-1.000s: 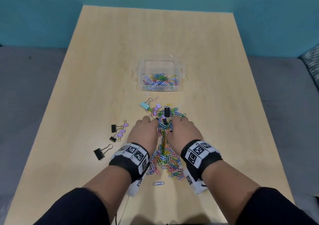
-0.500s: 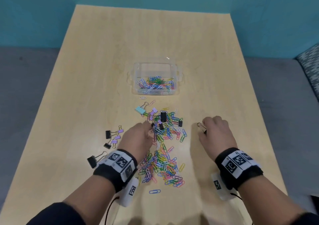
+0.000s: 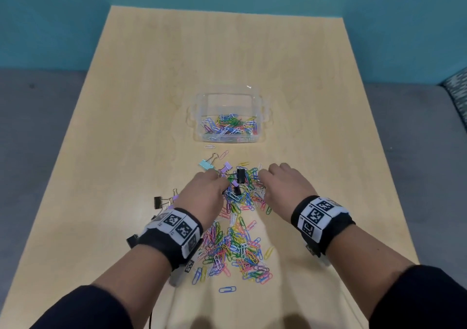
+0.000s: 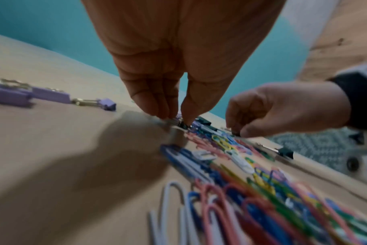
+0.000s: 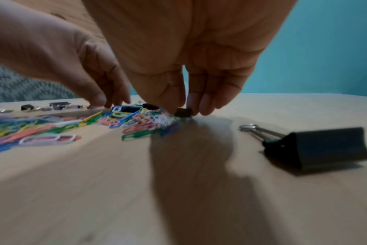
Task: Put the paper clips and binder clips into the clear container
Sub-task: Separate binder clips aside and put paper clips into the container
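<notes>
While the loose spread of paper clips (image 3: 235, 248) lies on the table (image 3: 126, 152) nearest me, behind and between my wrists, my left hand (image 3: 203, 197) has thumb and fingertips (image 4: 157, 106) pinched down into the far end of the heap, and my right hand (image 3: 285, 184) pinches a small black binder clip (image 5: 183, 112) at the heap's right edge. Just past my fingertips lie a black binder clip (image 3: 240, 174), lilac ones and a teal binder clip (image 3: 206, 165); farther on, well apart from both hands, stands the clear container (image 3: 228, 95), a layer of paper clips on its bottom.
</notes>
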Demonstrator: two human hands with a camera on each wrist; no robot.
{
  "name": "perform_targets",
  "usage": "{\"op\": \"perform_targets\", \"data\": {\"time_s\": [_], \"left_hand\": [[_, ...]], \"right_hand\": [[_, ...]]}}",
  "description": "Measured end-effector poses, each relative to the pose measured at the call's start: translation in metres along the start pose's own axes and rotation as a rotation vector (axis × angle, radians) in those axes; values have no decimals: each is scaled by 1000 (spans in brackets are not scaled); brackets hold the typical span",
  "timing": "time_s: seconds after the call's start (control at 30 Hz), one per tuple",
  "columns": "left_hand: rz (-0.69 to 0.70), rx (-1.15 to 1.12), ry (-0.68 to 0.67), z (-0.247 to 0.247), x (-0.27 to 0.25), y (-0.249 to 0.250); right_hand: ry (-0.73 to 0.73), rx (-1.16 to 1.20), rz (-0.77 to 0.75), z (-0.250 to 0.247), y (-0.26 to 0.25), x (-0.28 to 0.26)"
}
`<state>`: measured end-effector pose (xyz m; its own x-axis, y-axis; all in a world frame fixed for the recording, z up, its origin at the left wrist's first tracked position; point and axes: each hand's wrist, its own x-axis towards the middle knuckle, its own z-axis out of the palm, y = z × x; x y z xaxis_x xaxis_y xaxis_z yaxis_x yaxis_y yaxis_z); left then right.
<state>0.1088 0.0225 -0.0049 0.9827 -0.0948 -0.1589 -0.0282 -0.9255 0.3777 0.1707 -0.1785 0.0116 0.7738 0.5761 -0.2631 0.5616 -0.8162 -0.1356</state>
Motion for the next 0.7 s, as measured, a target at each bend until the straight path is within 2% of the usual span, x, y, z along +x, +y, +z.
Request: {"op": "perform_targets", "data": {"time_s": [0.17, 0.23, 0.3, 0.37, 0.43, 0.5, 0.7], "left_hand": [[7, 49, -27, 2, 8, -1], [15, 47, -26, 0, 8, -3], [17, 39, -26, -1, 7, -3], [18, 34, -26, -3, 6, -3], [9, 28, -26, -5, 4, -4], [-6, 22, -22, -5, 3, -7], [-81, 21, 12, -8, -3, -20]], "right_hand": [[6, 90, 260, -10, 29, -6], [21, 102, 313, -10, 40, -10], [89, 70, 280, -8, 41, -16], [126, 48, 163, -4, 26, -23], [102, 53, 17, 6, 1, -32], [62, 64, -56, 18, -18, -39], [-72, 19, 7, 33, -47, -60]]}}
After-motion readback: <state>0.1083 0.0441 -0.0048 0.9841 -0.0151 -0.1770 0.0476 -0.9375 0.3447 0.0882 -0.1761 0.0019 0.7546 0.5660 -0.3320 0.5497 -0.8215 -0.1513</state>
